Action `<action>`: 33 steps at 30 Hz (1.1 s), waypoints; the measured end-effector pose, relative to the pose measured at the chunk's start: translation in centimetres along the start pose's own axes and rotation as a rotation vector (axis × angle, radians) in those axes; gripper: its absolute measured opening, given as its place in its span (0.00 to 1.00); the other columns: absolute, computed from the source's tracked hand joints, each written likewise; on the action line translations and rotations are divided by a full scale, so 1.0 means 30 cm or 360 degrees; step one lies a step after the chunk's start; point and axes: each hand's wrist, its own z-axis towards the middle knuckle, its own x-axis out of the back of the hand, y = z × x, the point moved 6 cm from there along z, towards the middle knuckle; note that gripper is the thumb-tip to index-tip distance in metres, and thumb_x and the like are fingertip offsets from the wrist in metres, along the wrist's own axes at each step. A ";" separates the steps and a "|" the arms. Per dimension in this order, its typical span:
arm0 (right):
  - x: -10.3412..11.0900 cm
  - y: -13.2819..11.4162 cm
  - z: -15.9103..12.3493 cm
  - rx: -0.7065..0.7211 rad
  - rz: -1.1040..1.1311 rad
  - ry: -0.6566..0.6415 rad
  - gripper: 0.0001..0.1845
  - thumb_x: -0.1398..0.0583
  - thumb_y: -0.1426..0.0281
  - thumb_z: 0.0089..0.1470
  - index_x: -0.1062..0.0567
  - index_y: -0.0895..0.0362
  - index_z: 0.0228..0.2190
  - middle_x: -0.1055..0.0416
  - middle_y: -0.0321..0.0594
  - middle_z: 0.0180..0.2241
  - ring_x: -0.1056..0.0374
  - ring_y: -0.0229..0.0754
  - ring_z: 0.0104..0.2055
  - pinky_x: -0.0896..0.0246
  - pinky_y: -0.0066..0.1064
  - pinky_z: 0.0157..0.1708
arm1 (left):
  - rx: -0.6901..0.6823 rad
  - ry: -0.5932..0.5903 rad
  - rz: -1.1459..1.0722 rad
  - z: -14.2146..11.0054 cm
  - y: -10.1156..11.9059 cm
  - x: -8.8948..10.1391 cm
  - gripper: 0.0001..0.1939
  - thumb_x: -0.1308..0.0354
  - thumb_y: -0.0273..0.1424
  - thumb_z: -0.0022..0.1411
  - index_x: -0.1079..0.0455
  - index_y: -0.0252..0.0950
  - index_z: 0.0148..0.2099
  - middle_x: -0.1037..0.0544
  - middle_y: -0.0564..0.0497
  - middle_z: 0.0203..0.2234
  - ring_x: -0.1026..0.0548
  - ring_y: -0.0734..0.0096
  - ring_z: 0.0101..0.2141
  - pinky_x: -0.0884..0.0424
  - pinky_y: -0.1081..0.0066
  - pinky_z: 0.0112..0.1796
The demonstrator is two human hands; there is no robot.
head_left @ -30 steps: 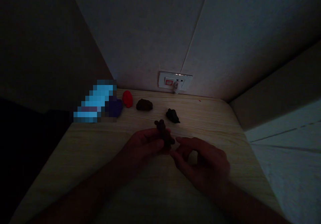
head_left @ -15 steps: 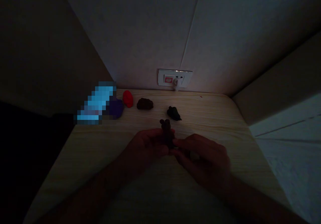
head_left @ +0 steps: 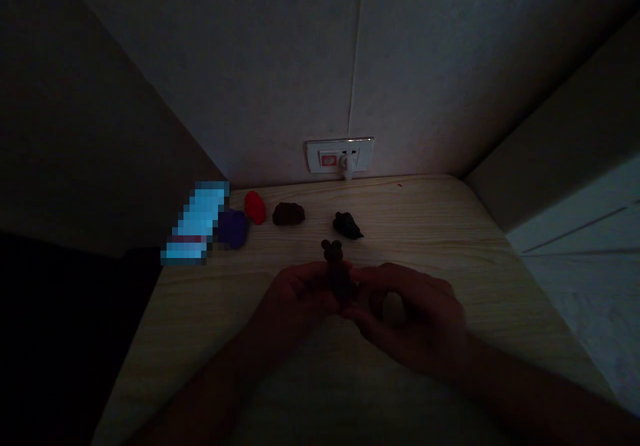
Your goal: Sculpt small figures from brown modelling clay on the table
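Note:
A small dark brown clay figure (head_left: 341, 279) with two round ears stands upright between my hands, above the wooden tabletop. My left hand (head_left: 305, 299) is closed on its left side, fingers behind it and thumb in front. From the right, the thumb and fingertips of my right hand (head_left: 415, 309) pinch at its lower body. Dim light hides the fine detail where the fingers meet it. Beyond the figure lie a black clay lump (head_left: 347, 225) with a pointed end and a brown clay lump (head_left: 289, 213).
A red lump (head_left: 255, 207) and a purple lump (head_left: 233, 228) lie at the back left, beside a bright pixelated screen (head_left: 195, 223). A socket (head_left: 341, 155) with a white plug sits on the wall behind the wooden tabletop (head_left: 425, 226). Panels flank both sides.
The camera view has turned slightly. Between my hands the figure has become more upright and its body shows more fully, while my right fingers have shifted a little along its side.

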 end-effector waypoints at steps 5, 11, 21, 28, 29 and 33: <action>-0.005 -0.005 0.004 0.0082 0.0059 -0.0002 0.14 0.31 0.74 0.57 0.23 0.59 0.45 0.23 0.37 0.28 0.30 0.33 0.23 0.32 0.24 0.25 | 0.0008 -0.0029 -0.0020 -0.002 -0.002 0.001 0.19 0.23 0.34 0.51 0.17 0.40 0.47 0.13 0.46 0.37 0.15 0.66 0.37 0.22 0.72 0.42; 0.001 -0.013 0.011 0.0128 0.0104 0.0001 0.11 0.31 0.75 0.56 0.20 0.61 0.43 0.25 0.35 0.26 0.31 0.31 0.24 0.34 0.22 0.26 | 0.0019 -0.0056 0.0101 -0.011 0.003 0.005 0.21 0.23 0.35 0.51 0.17 0.42 0.49 0.13 0.48 0.39 0.15 0.66 0.40 0.23 0.74 0.42; 0.002 -0.015 0.009 0.0149 0.0069 -0.0028 0.11 0.33 0.75 0.58 0.21 0.62 0.44 0.24 0.39 0.27 0.30 0.34 0.24 0.33 0.24 0.24 | 0.0001 -0.0040 0.0104 -0.016 0.018 -0.009 0.21 0.22 0.30 0.48 0.16 0.42 0.47 0.12 0.48 0.38 0.14 0.66 0.38 0.20 0.76 0.41; 0.010 -0.016 0.012 0.0108 0.0009 -0.0029 0.11 0.34 0.76 0.58 0.22 0.61 0.45 0.23 0.39 0.28 0.29 0.34 0.23 0.32 0.25 0.23 | -0.0069 0.0218 0.0305 -0.011 0.034 0.004 0.18 0.24 0.20 0.44 0.15 0.42 0.39 0.12 0.51 0.32 0.14 0.67 0.34 0.20 0.76 0.37; 0.011 -0.017 0.012 0.0108 0.0007 -0.0027 0.12 0.34 0.76 0.58 0.22 0.60 0.45 0.23 0.39 0.28 0.28 0.34 0.23 0.32 0.25 0.23 | -0.0088 0.0232 0.0320 -0.011 0.038 0.003 0.18 0.24 0.20 0.44 0.15 0.43 0.38 0.12 0.52 0.32 0.14 0.67 0.34 0.20 0.76 0.37; 0.009 -0.014 0.009 0.0088 -0.0038 -0.0042 0.13 0.35 0.77 0.57 0.23 0.59 0.46 0.23 0.38 0.28 0.28 0.34 0.23 0.32 0.25 0.23 | -0.0153 0.0260 0.0366 -0.013 0.052 -0.006 0.17 0.27 0.18 0.46 0.15 0.44 0.36 0.12 0.53 0.31 0.14 0.67 0.32 0.20 0.77 0.34</action>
